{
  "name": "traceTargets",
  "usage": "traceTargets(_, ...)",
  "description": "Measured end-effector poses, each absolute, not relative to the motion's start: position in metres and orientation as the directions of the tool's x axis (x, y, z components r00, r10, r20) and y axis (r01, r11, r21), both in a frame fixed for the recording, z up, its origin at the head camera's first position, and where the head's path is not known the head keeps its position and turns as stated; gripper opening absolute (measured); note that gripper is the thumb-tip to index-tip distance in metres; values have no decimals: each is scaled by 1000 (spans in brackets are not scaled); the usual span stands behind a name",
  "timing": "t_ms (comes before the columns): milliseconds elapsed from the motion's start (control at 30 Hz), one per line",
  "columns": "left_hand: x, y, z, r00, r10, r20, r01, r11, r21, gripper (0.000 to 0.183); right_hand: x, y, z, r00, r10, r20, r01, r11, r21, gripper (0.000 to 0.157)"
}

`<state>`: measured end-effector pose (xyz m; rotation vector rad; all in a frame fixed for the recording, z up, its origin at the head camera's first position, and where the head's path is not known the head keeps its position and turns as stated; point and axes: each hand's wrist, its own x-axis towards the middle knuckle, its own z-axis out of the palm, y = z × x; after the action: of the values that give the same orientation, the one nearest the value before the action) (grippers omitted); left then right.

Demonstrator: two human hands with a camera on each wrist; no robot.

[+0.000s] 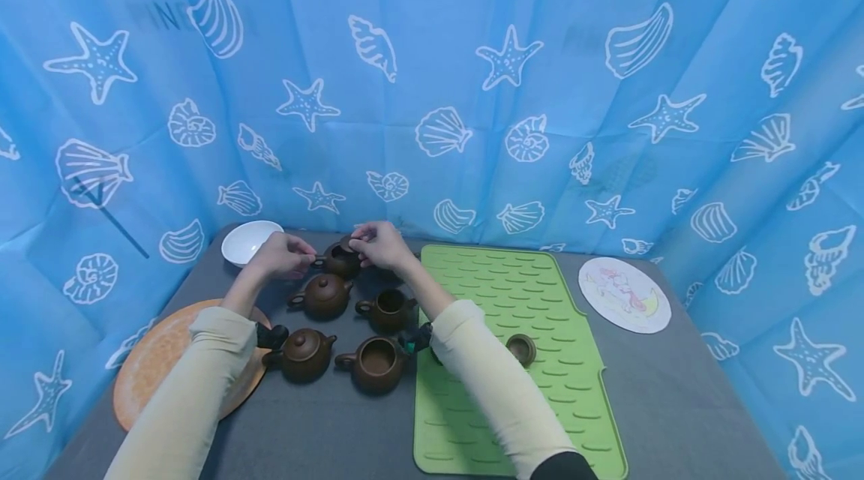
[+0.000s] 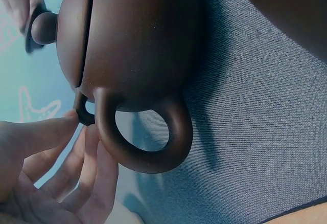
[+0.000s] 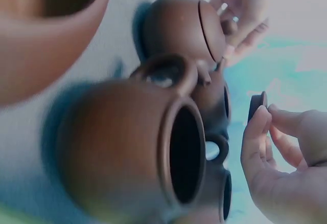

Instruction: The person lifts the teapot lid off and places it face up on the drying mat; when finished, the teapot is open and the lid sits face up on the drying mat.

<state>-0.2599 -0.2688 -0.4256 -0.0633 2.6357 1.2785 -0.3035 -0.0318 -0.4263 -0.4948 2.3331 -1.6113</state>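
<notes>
At the back of the table, my left hand [image 1: 282,256] pinches the handle of a small brown clay teapot [image 1: 343,264], whose top is uncovered. My right hand [image 1: 382,246] holds a small dark lid [image 3: 255,106] between thumb and fingers, just above that teapot's opening. Nearer me stands a lidded teapot [image 1: 325,297]; its round knob and looped handle fill much of the left wrist view. Another lidded teapot [image 1: 305,355] sits in front of it. To their right are lidless teapots, one in the middle [image 1: 391,310] and one in front [image 1: 378,366]; a further one is partly hidden behind my right hand.
A green ridged mat [image 1: 499,292] lies on the right, with a small brown cup-like piece [image 1: 521,350] on it. Beyond it is a white oval plaque [image 1: 624,295] with a drawing. A white bowl [image 1: 232,246] and an orange round board [image 1: 151,360] are on the left.
</notes>
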Motion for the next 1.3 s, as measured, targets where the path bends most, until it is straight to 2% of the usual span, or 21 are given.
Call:
traceTargets(233, -259, -268, -425, -979, 59, -197, -118, 625, 771, 28, -298, 0, -413, -892, -452, 2, -194, 380, -904, 22)
traceTargets(467, -260, -269, -426, -980, 64, -189, -106, 636, 764, 28, -291, 33, -401, -885, -465, -20, -174, 370, -913, 25)
traceTargets(733, -260, -268, -426, -981, 63, -182, -101, 639, 762, 27, -276, 77, -392, -845, -534, -36, -155, 309, -938, 42)
traceTargets(900, -258, -269, -425, -983, 64, -174, -93, 642, 761, 27, -268, 98, -394, -810, -584, -53, -155, 300, -941, 47)
traceTargets(1167, -261, -269, -428, -980, 57, -190, -110, 638, 762, 27, -252, 126, -407, -783, -607, -134, -77, 309, -948, 44)
traceTargets(1300, -261, -269, -428, -979, 56, -194, -115, 637, 763, 27, -246, 138, -414, -775, -618, -131, -130, 359, -924, 50)
